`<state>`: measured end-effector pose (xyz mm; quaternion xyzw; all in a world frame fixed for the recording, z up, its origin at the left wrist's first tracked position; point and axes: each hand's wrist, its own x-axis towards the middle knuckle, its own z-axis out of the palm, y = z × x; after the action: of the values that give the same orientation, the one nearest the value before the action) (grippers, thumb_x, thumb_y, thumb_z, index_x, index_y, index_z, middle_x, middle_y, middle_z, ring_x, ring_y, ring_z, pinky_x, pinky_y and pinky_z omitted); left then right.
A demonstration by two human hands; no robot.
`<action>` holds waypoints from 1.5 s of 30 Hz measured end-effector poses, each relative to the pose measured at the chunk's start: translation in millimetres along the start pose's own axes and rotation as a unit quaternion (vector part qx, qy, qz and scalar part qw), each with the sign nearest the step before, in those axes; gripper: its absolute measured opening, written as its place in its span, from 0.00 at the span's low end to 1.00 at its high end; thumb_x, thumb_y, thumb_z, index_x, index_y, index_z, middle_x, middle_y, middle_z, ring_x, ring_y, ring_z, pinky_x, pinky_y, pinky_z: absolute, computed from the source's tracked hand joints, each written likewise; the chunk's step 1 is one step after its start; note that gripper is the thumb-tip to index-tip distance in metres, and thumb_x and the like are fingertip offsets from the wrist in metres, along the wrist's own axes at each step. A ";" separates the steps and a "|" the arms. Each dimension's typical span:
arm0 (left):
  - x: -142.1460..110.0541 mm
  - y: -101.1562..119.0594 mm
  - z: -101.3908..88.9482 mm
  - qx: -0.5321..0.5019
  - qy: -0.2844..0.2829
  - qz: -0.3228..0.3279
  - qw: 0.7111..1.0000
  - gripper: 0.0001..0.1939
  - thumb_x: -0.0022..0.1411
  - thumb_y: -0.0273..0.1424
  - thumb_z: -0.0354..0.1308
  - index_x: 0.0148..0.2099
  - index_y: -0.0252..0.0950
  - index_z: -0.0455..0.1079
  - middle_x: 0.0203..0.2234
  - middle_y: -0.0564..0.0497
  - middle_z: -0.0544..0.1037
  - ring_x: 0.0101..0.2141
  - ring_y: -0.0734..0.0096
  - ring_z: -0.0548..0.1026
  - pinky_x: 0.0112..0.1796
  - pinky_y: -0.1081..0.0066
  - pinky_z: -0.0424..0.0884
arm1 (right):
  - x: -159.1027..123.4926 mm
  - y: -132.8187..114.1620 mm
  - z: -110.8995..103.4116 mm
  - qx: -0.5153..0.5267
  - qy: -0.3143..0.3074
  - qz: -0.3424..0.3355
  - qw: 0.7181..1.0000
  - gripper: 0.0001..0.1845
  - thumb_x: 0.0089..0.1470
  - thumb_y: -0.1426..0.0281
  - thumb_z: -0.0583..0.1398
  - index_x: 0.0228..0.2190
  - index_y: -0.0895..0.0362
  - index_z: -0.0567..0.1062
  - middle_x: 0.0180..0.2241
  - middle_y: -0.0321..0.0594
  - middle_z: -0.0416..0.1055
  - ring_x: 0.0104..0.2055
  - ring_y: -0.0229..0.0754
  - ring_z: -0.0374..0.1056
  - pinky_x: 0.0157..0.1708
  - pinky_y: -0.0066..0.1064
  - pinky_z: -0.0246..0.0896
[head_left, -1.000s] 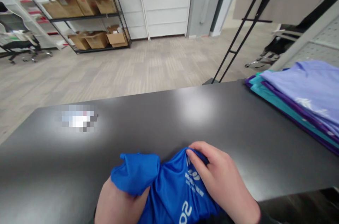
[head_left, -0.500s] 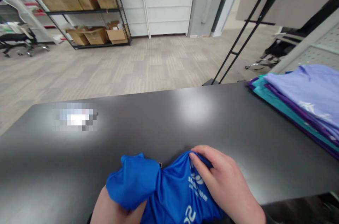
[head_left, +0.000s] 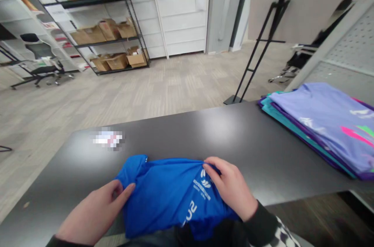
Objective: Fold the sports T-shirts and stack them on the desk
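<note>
A shiny blue shirt (head_left: 163, 192) with white printing stretches between my two hands at the near edge of the dark table. My left hand (head_left: 101, 204) pinches its left side between thumb and fingers, just below a bunched, folded-over part. At the upper right of the cloth, my right hand (head_left: 228, 182) grips the top edge beside a white logo, thumb on the near side. The shirt's lower part hangs past the table edge toward my body. Some fingertips of both hands are hidden by the fabric.
On the dark table (head_left: 181, 134), a stack of folded shirts (head_left: 318, 122) in lilac, purple and teal lies at the right. A small pixelated item (head_left: 108, 138) sits far left. Beyond stand a black metal stand (head_left: 257, 52), a shelf with cardboard boxes (head_left: 108, 40) and an office chair (head_left: 43, 58).
My left hand has come out from under the bunched blue cloth and now pinches its left side. The shirt is spread wider and flatter. My right hand keeps its grip. The view has tilted up.
</note>
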<state>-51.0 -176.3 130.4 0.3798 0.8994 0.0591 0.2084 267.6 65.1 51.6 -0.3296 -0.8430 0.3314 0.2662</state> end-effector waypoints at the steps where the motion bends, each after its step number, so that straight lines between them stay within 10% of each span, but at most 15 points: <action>1: -4.9 8.4 4.9 -0.008 0.022 0.013 1.000 0.30 0.73 0.61 0.52 0.33 0.43 0.76 0.22 0.52 0.79 0.27 0.57 0.81 0.30 0.66 0.71 | -0.3 -0.1 0.4 -0.003 -0.003 -0.002 1.000 0.15 0.77 0.57 0.57 0.47 0.48 0.82 0.48 0.40 0.86 0.50 0.50 0.82 0.52 0.39 0.74; 8: 4.0 77.9 95.5 -0.115 0.193 0.313 0.923 0.22 0.79 0.42 0.56 0.69 0.44 0.74 0.60 0.43 0.83 0.56 0.54 0.81 0.59 0.54 0.78 | -1.3 -3.3 3.8 -0.024 -0.004 -0.036 0.999 0.14 0.78 0.58 0.56 0.46 0.48 0.81 0.46 0.38 0.85 0.49 0.48 0.81 0.52 0.38 0.72; 12: 18.0 86.2 120.4 -0.033 0.218 0.305 0.927 0.24 0.79 0.41 0.56 0.71 0.45 0.74 0.64 0.43 0.80 0.61 0.49 0.78 0.62 0.47 0.75 | -4.2 -1.1 4.7 -0.048 -0.012 -0.044 0.998 0.14 0.77 0.58 0.57 0.46 0.48 0.82 0.45 0.37 0.85 0.49 0.47 0.81 0.51 0.37 0.70; 20: 1.6 77.7 112.1 0.063 0.234 0.211 0.947 0.26 0.75 0.38 0.55 0.71 0.44 0.76 0.70 0.44 0.76 0.71 0.41 0.68 0.72 0.39 0.60 | 6.9 -18.0 3.9 -0.250 -0.122 -0.055 0.959 0.18 0.78 0.53 0.56 0.50 0.49 0.80 0.48 0.43 0.85 0.48 0.49 0.81 0.47 0.35 0.69; 24: -4.3 77.2 99.9 0.077 0.136 0.232 0.960 0.39 0.71 0.47 0.59 0.79 0.40 0.65 0.77 0.42 0.66 0.78 0.40 0.57 0.76 0.42 0.52 | 41.0 -39.2 -1.5 -0.324 -0.186 -0.049 0.926 0.21 0.74 0.48 0.60 0.51 0.51 0.79 0.49 0.47 0.84 0.49 0.53 0.81 0.48 0.38 0.69; 29: 9.3 68.2 82.7 0.065 0.049 0.170 0.982 0.49 0.68 0.60 0.57 0.83 0.43 0.56 0.82 0.45 0.52 0.80 0.37 0.47 0.75 0.35 0.48 | 65.6 -71.4 -7.8 -0.348 -0.157 -0.032 0.924 0.19 0.70 0.54 0.65 0.53 0.54 0.79 0.53 0.51 0.81 0.53 0.55 0.79 0.51 0.41 0.70; 33: 20.9 52.4 83.2 0.058 0.046 0.151 0.986 0.51 0.68 0.64 0.54 0.84 0.47 0.52 0.83 0.49 0.48 0.81 0.40 0.43 0.76 0.36 0.44 | 10.7 -84.7 -4.3 -0.319 -0.047 -0.050 0.945 0.17 0.74 0.66 0.56 0.60 0.54 0.75 0.59 0.52 0.77 0.60 0.53 0.73 0.59 0.41 0.66; 39: 29.3 44.1 92.8 0.076 0.066 0.179 0.979 0.51 0.70 0.65 0.50 0.85 0.47 0.49 0.83 0.51 0.47 0.81 0.41 0.42 0.77 0.37 0.41 | -90.9 -49.5 1.6 -0.307 -0.016 0.049 0.950 0.21 0.76 0.60 0.54 0.59 0.55 0.77 0.60 0.53 0.77 0.60 0.57 0.73 0.61 0.46 0.66; 45: 38.5 43.7 93.0 0.065 0.098 0.215 0.970 0.48 0.73 0.63 0.49 0.84 0.44 0.53 0.82 0.48 0.51 0.81 0.46 0.47 0.77 0.42 0.44 | -46.1 1.5 -14.9 -0.317 -0.078 0.123 0.937 0.38 0.77 0.53 0.49 0.78 0.57 0.60 0.80 0.52 0.54 0.81 0.57 0.51 0.78 0.58 0.44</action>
<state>-7.3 -123.1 45.0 0.5690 0.8148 0.0807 0.0763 307.6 37.9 49.4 -0.4710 -0.8754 0.1017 0.0390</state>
